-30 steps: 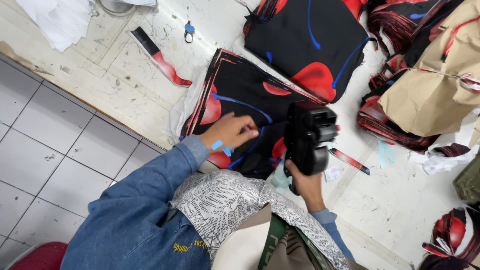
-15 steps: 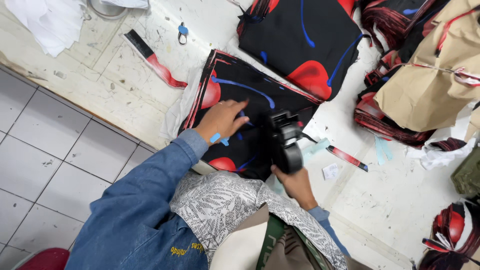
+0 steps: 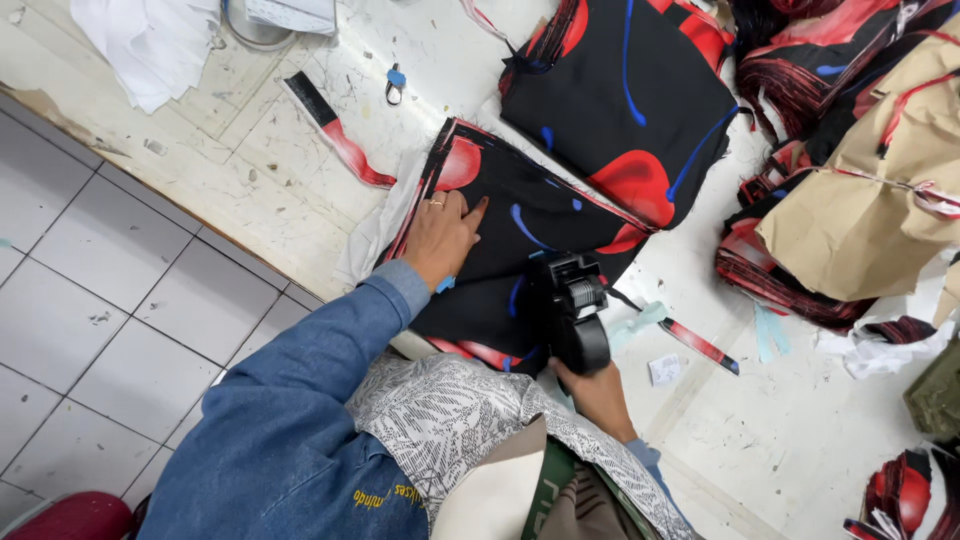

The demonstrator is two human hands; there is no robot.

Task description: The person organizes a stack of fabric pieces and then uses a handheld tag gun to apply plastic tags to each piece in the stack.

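Observation:
A stack of cut black fabric pieces (image 3: 520, 240) with red and blue print lies at the white table's near edge. My left hand (image 3: 440, 235) presses flat on its left side, fingers together, a ring on one finger. My right hand (image 3: 595, 390) grips a black hand-held labelling gun (image 3: 572, 310), whose head rests on the stack's right part. My blue denim sleeve runs down from the left wrist.
A second black printed stack (image 3: 625, 95) lies further back. Bundles of the same fabric and brown paper (image 3: 870, 200) sit at the right. A fabric strip (image 3: 335, 130), a small blue clip (image 3: 394, 85) and white cloth (image 3: 150, 40) lie at the left. Grey floor tiles (image 3: 120, 300) border the table.
My right hand has brought the labelling gun down and leftward onto the stack. My left hand has slid up and left across the fabric.

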